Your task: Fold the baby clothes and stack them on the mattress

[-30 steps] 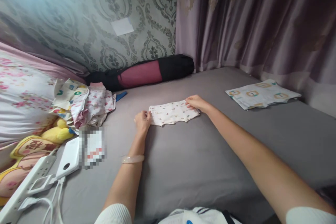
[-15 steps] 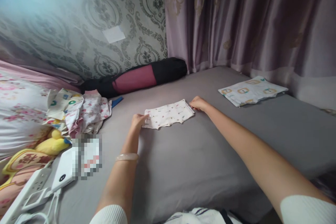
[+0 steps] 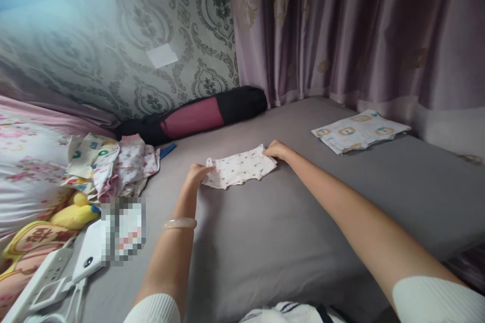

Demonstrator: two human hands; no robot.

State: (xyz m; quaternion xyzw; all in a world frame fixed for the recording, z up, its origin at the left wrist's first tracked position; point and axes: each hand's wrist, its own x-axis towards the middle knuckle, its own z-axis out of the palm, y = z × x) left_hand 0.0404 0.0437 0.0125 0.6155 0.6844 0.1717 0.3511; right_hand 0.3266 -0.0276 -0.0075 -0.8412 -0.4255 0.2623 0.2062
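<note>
Head view, left hand [image 3: 196, 173] and right hand [image 3: 276, 150] pinching printed garment [image 3: 239, 167], characters [image 3: 47, 236] on plush toy [image 3: 28, 266] unreadable

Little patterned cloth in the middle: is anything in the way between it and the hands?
Nothing visible is: the left hand holds one end of the cloth and the right hand touches the other.

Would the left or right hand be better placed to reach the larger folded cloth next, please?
Probably the right hand: it touches the small garment at the end nearer the larger folded cloth.
</note>
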